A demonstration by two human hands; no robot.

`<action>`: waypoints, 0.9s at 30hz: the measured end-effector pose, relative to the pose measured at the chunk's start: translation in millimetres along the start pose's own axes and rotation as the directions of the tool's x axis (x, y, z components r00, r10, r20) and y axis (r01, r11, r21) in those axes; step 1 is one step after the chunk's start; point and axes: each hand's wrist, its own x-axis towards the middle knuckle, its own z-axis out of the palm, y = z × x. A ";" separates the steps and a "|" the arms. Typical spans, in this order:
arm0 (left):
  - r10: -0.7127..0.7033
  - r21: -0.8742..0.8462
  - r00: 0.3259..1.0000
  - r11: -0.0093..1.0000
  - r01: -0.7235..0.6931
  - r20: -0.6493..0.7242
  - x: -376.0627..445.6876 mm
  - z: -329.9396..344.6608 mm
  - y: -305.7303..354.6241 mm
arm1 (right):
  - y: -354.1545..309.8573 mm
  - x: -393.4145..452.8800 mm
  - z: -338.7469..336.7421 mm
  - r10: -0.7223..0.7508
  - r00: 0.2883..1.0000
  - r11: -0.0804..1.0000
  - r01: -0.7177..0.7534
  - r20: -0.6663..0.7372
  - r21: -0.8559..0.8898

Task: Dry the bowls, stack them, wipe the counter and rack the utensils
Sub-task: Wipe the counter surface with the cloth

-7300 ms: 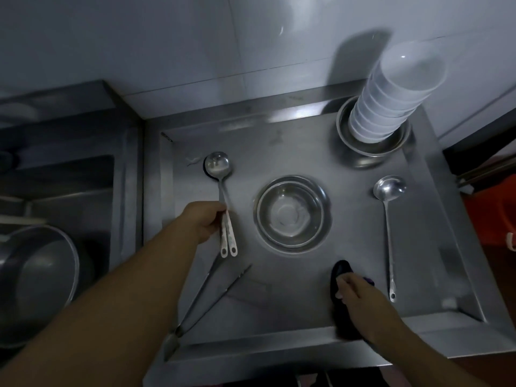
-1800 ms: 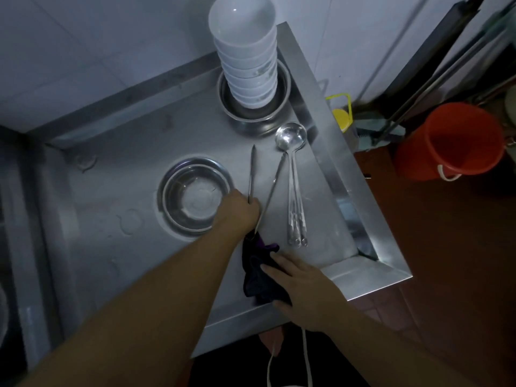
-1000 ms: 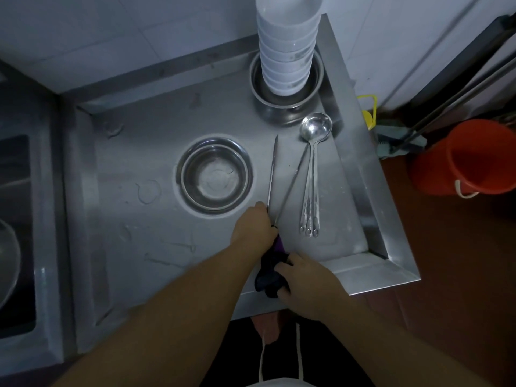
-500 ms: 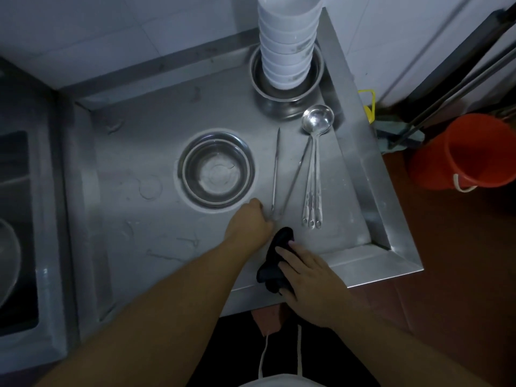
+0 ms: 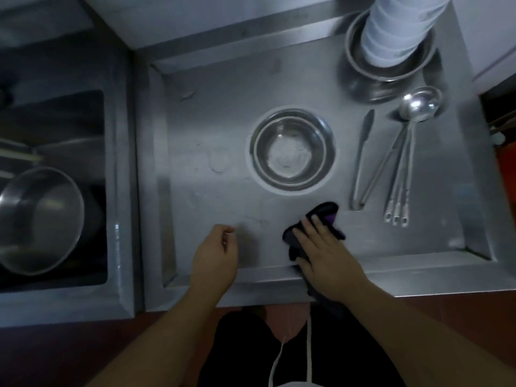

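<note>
A steel bowl [image 5: 291, 149] sits in the middle of the steel counter [image 5: 201, 129]. At the back right a tall stack of white bowls [image 5: 391, 32] stands inside another steel bowl [image 5: 363, 65]. Steel tongs [image 5: 363, 166] and the ladles [image 5: 405, 152] lie side by side on the right. My right hand [image 5: 324, 247] presses a dark cloth [image 5: 321, 216] flat on the counter near its front edge. My left hand [image 5: 216, 252] hovers to the left of the cloth, fingers loosely curled and holding nothing.
A sink [image 5: 53, 152] on the left holds a large steel bowl [image 5: 36, 219]. The counter has a raised rim [image 5: 418, 272] along the front and right. Water marks show on the counter's left half.
My left hand has let go of the tongs and drawn back to the left front. My right hand with the cloth has slid onto the counter. The view has shifted left.
</note>
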 end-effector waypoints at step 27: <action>0.102 -0.137 0.953 0.980 -0.146 -0.286 118.3 -184.1 -129.5 | -232.1 67.7 107.5 0.142 0.989 0.985 -0.146 -0.043 -0.089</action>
